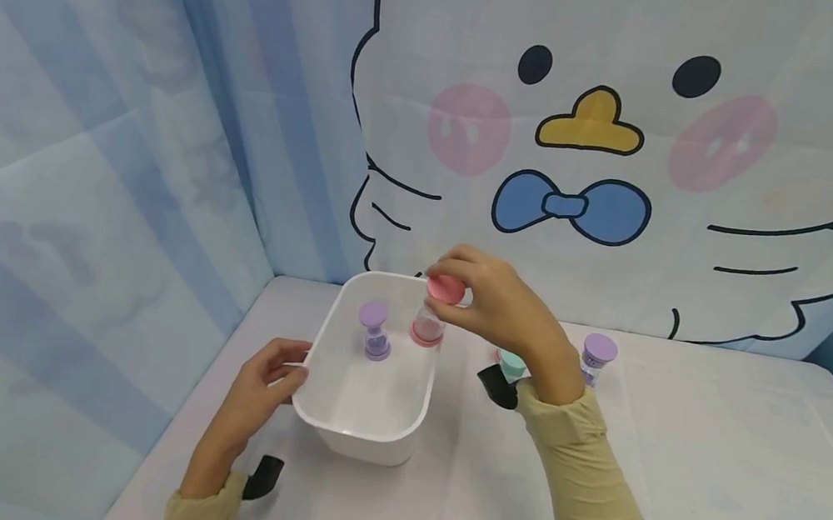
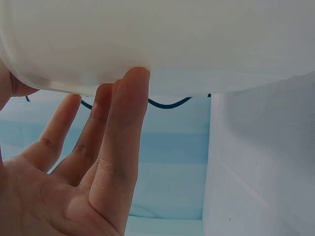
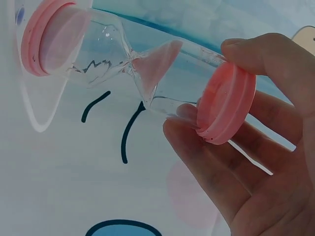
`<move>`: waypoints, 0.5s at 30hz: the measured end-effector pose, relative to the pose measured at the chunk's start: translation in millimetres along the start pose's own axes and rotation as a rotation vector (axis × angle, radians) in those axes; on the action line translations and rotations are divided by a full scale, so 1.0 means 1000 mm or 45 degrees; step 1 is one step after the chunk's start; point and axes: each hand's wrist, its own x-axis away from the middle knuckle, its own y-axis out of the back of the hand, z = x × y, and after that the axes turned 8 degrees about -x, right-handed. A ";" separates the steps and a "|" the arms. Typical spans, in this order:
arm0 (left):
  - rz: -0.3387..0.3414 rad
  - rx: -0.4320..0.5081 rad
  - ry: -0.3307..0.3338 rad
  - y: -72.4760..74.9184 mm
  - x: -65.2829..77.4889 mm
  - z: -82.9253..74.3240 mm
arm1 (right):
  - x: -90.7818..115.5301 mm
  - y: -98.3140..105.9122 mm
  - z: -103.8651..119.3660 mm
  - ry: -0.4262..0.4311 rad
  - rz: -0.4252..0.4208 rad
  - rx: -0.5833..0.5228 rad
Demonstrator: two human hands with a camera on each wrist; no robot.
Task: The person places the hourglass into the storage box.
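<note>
My right hand (image 1: 492, 296) pinches the upper pink cap of a sand timer (image 1: 427, 328) between thumb and fingers. The timer's lower end shows inside the far right corner of a white tub (image 1: 362, 435). In the right wrist view, pink sand sits by the narrow neck of its clear tube (image 3: 155, 69). A purple sand timer (image 1: 373, 333) stands upright in the tub. At the tub's left side, my left hand (image 1: 261, 391) rests its fingertips against the outer wall, thumb at the rim. The left wrist view has those fingers (image 2: 123, 128) extended and spread.
To the right of the tub, partly behind the right wrist, is a teal-capped timer (image 1: 512, 365) with a bit of pink beside it. Another purple timer (image 1: 598, 353) stands farther right on the white table (image 1: 706, 455). A cartoon-printed curtain (image 1: 574, 267) hangs behind.
</note>
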 end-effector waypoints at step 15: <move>0.002 -0.009 -0.014 -0.001 0.004 -0.014 | -0.016 -0.012 -0.005 -0.091 0.086 0.036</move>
